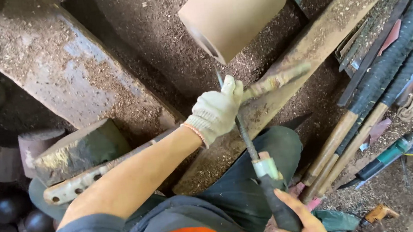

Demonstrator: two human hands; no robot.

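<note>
Gloved left hand (216, 111) gripping chisel shaft (245, 136), bare right hand (297, 220) closed on black handle (279, 202), tan wood cylinder (234, 12) above

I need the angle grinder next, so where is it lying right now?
In the head view the green angle grinder lies at lower right on the sawdust floor, just below the long-handled turning tools.

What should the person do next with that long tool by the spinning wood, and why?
Probably ease the long turning tool's tip forward to the end face of the wood cylinder. The gloved left hand steadies its shaft on the rest bar, the bare right hand grips the handle, and the tip seems just short of the wood.
</note>
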